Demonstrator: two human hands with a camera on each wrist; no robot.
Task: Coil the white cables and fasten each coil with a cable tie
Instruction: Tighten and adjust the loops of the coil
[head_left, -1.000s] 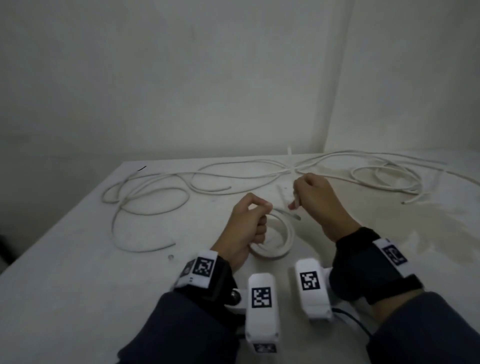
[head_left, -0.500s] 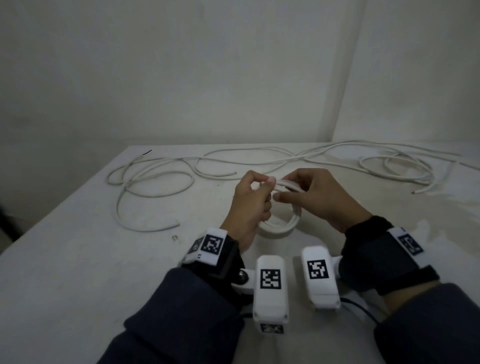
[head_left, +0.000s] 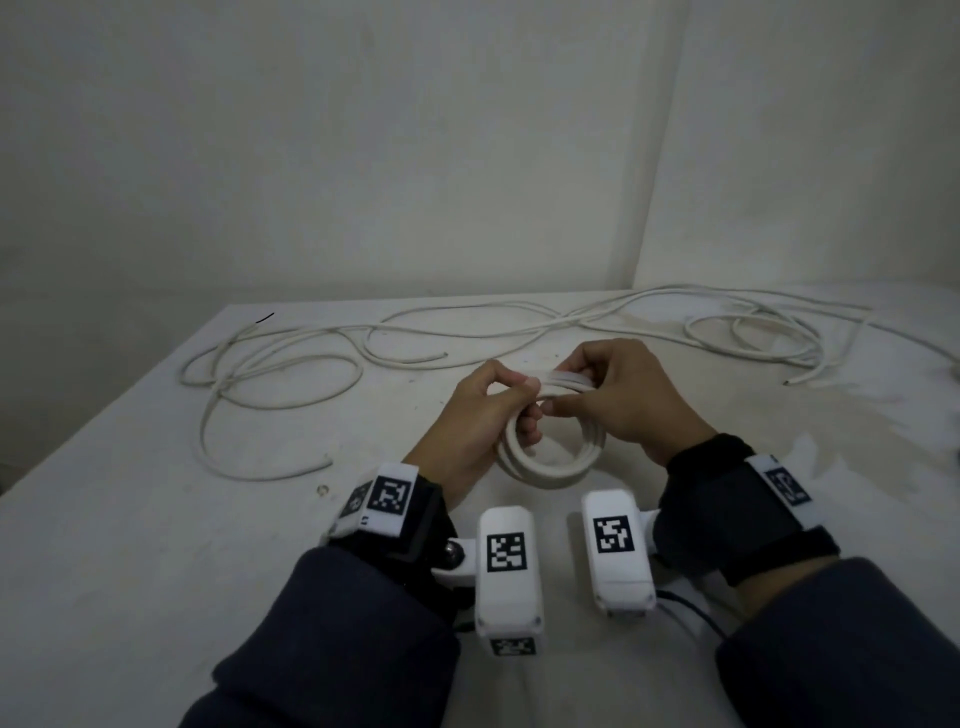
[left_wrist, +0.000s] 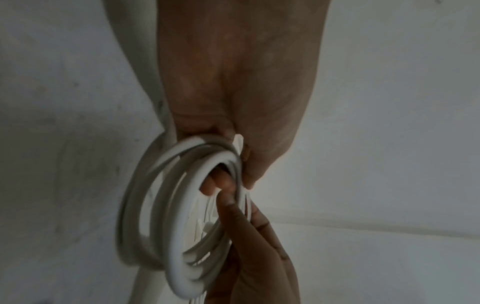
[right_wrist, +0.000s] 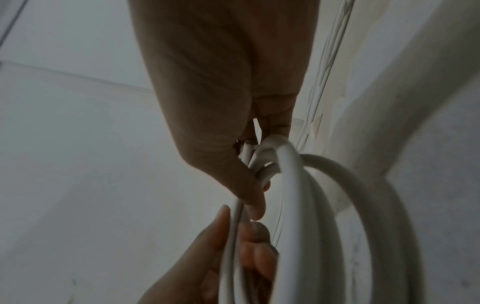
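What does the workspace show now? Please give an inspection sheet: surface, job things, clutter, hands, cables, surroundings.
Surface: white table, stained at the right.
Job's things: white coil held up between both hands; a thin white strip, probably the tie, at its top.
Clutter: one small ring-like object on the table; what it is cannot be told.
Hands: left hand grips the coil's left side, fingers through it; right hand pinches the coil's top.
Cables: loose cables uncoiled at the far left, more at the far right.
Surroundings: bare white walls meeting in a corner.
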